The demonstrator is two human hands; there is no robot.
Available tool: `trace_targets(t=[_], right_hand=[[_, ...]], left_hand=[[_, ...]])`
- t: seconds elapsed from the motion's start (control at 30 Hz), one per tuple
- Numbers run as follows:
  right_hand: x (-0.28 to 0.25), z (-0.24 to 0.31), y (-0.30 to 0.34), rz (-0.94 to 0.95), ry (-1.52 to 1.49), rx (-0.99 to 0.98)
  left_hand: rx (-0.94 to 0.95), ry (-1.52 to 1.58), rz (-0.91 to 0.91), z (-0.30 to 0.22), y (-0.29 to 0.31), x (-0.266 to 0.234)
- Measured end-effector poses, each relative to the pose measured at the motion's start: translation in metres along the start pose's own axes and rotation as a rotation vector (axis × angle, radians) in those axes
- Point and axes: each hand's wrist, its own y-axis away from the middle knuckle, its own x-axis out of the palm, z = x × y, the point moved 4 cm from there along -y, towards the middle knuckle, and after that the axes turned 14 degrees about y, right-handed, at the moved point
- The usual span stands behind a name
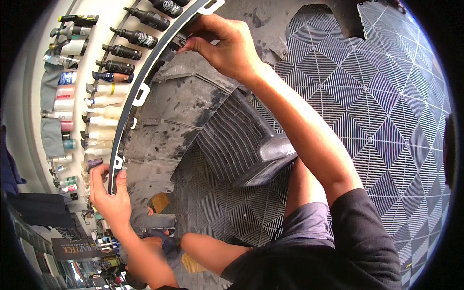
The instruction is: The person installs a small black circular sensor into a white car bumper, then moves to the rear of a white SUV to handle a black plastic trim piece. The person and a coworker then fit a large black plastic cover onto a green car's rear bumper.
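A long curved black trim strip [126,116] with several white plastic clips arcs from the top of the head view down to the lower left. At its lower end, my left hand [111,193] is closed round it, the thumb on the inner side just below a white clip [118,162]. Higher up, my right hand [224,46] pinches at the strip's inner edge. Between those fingertips is a small dark part, mostly hidden. Along the inner side of the strip lies a large, dirty grey-black plastic panel [179,108] with scuffs and dust.
Beyond the strip, bottles [130,52] line wall shelves. A ribbed black plastic part [237,140] adjoins the panel, above my legs. The floor [369,140] has dark ribbed tiles. What looks like another person in dark clothing [171,249] is partly visible at lower left, beside my left forearm.
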Motion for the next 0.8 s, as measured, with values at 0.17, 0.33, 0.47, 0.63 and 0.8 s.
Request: trace_targets(t=[0.17, 0.33, 0.47, 0.63, 0.8], right_hand=[[0.007, -0.002, 0.004, 0.011, -0.061, 0.021], [0.007, 0.002, 0.005, 0.044, -0.034, 0.029], [0.006, 0.001, 0.010, 0.022, -0.026, 0.035], [-0.005, 0.010, 0.018, 0.011, 0.010, 0.034], [0.005, 0.011, 0.020, -0.002, -0.027, 0.143]], left_hand=[[0.194, 0.407, 0.390, -0.104, -0.076, 0.030], [0.293, 0.411, 0.731, -0.144, -0.142, 0.080], [0.325, 0.366, 0.633, -0.144, -0.147, 0.079], [0.469, 0.484, 0.555, -0.148, -0.134, 0.084], [0.406, 0.497, 0.606, -0.147, -0.136, 0.079]])
